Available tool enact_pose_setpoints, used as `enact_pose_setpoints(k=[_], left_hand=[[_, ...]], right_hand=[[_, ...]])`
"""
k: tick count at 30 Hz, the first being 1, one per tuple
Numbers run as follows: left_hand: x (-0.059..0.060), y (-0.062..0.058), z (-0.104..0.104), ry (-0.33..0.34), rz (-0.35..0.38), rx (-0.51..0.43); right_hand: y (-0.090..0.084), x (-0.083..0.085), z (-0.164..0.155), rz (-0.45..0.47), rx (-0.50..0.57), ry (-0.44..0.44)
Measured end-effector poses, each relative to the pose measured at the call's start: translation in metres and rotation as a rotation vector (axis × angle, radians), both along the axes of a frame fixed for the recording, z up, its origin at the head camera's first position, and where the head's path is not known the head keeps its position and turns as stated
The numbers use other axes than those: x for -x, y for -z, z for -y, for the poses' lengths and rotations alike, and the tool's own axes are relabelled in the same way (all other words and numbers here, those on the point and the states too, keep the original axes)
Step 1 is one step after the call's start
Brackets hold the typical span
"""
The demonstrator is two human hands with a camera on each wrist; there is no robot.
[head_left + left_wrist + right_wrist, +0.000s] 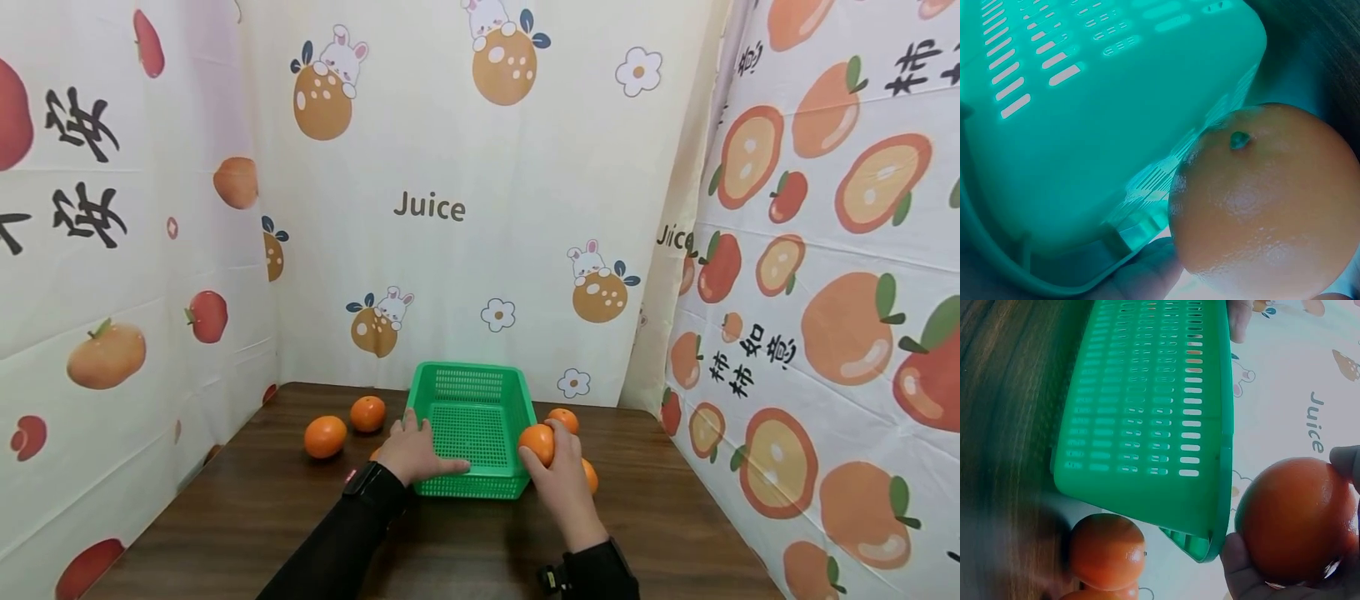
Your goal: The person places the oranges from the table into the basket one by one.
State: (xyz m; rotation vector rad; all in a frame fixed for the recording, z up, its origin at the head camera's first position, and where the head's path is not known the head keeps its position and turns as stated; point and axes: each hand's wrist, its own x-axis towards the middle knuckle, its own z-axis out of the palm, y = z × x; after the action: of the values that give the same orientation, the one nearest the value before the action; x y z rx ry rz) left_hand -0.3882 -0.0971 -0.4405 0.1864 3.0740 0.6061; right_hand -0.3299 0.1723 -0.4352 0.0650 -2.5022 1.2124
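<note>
- Left hand [411, 450] rests on the green basket's [471, 383] near-left rim, fingers extended.
- Right hand [564, 477] grips an orange [536, 442] at the basket's right edge.
- Two oranges [326, 436] sit left on the tabletop [247, 508].

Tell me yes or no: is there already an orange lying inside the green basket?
No: in the head view the green basket shows only bare mesh, and the right hand holds an orange at its rim.
</note>
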Motion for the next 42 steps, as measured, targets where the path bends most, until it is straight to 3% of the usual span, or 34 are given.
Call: enact_pose_setpoints(k=[17,42], left_hand=[[0.000,0.002,0.001,0.001,0.008,0.016],[0.000,-0.003,0.003,0.018,0.013,-0.004]], right_hand=[[0.001,0.016,0.010,0.003,-0.067,-0.044],[-0.016,0.038,0.019,0.086,-0.382,-0.154]])
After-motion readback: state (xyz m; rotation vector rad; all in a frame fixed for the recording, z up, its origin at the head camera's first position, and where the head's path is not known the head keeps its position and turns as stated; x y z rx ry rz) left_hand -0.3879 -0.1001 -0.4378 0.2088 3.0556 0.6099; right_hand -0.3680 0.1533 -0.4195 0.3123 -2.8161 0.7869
